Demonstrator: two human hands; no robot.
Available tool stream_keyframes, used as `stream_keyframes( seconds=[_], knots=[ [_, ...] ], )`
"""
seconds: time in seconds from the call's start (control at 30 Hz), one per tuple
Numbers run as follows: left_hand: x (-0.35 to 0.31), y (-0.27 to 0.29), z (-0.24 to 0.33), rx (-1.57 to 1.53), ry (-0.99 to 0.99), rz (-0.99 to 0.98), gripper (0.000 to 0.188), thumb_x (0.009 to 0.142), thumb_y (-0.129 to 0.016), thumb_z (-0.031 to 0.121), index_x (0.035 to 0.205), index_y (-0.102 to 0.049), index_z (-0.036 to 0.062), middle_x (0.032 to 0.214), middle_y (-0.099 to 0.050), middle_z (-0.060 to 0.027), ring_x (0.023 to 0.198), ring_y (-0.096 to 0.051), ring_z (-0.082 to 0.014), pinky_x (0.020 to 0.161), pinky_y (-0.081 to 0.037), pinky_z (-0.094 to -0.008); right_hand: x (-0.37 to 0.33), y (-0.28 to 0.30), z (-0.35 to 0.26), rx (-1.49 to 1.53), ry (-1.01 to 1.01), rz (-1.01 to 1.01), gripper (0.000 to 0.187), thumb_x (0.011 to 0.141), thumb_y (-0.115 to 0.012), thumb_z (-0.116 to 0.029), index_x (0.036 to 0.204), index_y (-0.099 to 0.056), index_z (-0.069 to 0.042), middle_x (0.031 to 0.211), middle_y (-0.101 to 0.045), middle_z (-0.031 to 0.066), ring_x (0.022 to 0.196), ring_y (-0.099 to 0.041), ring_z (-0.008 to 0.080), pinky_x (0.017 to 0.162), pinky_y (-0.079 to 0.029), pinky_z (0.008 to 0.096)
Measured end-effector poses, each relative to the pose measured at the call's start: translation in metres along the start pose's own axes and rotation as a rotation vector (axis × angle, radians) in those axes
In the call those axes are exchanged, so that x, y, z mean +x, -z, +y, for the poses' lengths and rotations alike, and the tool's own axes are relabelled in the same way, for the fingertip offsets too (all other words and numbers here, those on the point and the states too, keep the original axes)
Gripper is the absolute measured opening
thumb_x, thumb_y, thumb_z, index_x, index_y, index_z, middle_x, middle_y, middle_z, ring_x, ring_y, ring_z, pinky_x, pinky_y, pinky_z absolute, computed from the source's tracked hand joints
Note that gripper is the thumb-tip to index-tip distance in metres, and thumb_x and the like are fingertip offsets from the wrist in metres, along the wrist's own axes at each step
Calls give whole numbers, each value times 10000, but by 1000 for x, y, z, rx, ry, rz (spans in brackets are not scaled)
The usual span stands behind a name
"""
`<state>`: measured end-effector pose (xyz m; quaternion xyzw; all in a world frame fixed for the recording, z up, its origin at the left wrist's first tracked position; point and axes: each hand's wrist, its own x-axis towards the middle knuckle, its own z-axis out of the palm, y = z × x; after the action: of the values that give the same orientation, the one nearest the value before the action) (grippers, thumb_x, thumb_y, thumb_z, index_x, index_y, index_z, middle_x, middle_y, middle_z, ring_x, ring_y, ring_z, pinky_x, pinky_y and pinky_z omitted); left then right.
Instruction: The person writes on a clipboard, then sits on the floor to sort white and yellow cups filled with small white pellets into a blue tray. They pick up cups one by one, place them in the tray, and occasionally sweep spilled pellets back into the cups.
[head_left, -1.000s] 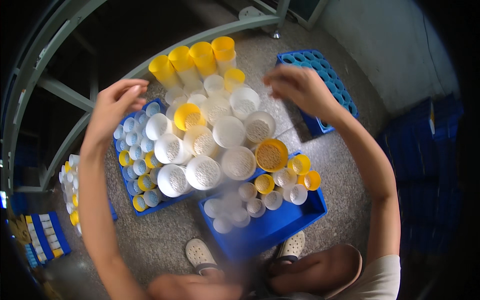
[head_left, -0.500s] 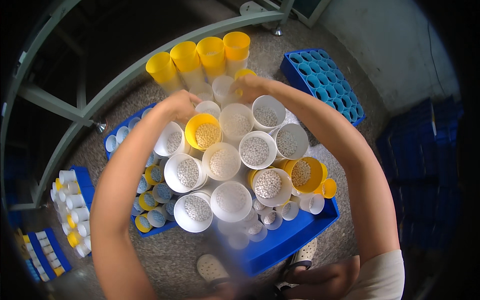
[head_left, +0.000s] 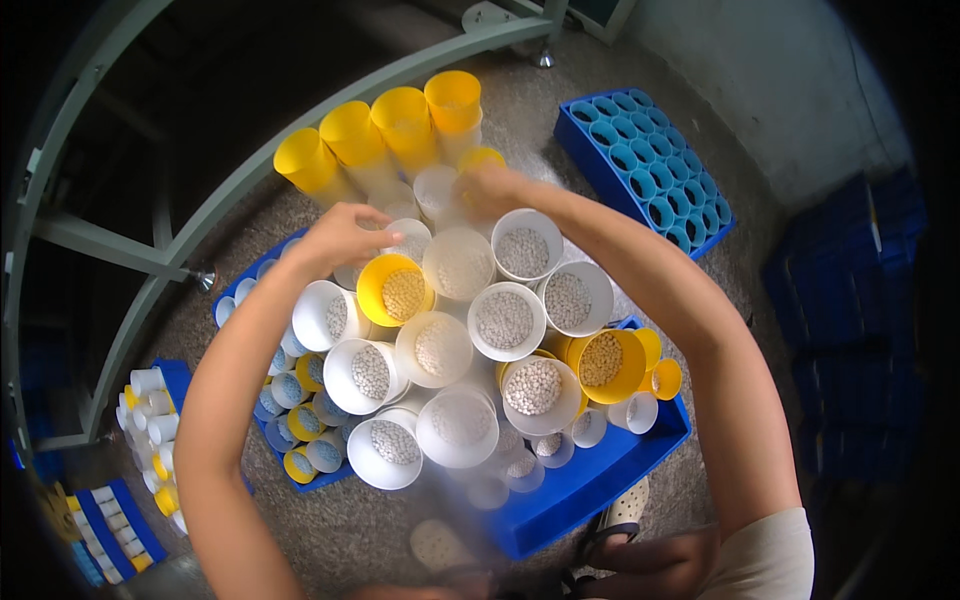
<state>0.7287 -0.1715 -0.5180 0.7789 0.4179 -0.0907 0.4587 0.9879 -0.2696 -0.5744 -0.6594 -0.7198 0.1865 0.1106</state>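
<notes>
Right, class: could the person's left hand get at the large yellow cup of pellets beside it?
Probably yes: the left hand is close beside the yellow cup, whose mouth looks uncovered from above, though neighbouring white cups crowd its sides.

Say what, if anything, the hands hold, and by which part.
Cannot be told: the left hand is near the rim of a white cup, the right hand by a yellow cup.

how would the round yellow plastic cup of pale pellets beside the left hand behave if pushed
The yellow cup probably holds its shape, since its rim looks round. Its loose pale pellets would likely shift and might spill, as the top is open.
</notes>
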Motion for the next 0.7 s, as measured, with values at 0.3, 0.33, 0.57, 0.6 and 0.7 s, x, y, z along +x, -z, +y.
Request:
stream_keyframes(
  seconds=[0.3,0.33,0.57,0.6,0.7],
  knots=[
    [-14,-13,6,198,-74,393,418,678,-852,121,1080,-779,34,1017,-752,-197,924,-739,-297,861,-575,-370,-19,33,-18,-1,-37,40,421,675,-797,-169,1094,-789,-125,1054,-751,167,930,-731,319,850,-581,382],
    [-27,-3,11,184,-88,409,397,696,-834,110,1083,-780,38,1002,-755,-185,907,-740,-278,852,-576,-365,-24,47,-21,-23,-20,66,431,677,-800,-182,1104,-788,-124,1069,-749,167,930,-731,320,855,-580,382],
    [-194,66,48,113,-263,569,346,817,-695,128,1133,-746,-3,991,-726,-140,934,-697,-218,868,-544,-350,-138,165,-24,-3,-110,337,369,871,-760,-177,1221,-728,-64,1106,-741,132,987,-729,248,890,-601,384],
    [-226,71,49,156,-225,617,346,820,-691,134,1133,-741,-5,987,-725,-134,933,-697,-210,859,-545,-346,-167,176,-27,-48,-145,368,341,900,-740,-172,1224,-725,-64,1108,-739,134,972,-734,245,881,-610,380],
    [-320,61,45,335,-186,635,337,828,-681,161,1118,-735,-1,965,-723,-112,902,-695,-179,816,-548,-335,-256,201,-46,-73,-128,314,315,920,-730,-134,1228,-719,-66,1062,-745,137,884,-754,220,822,-632,328]
  ],
)
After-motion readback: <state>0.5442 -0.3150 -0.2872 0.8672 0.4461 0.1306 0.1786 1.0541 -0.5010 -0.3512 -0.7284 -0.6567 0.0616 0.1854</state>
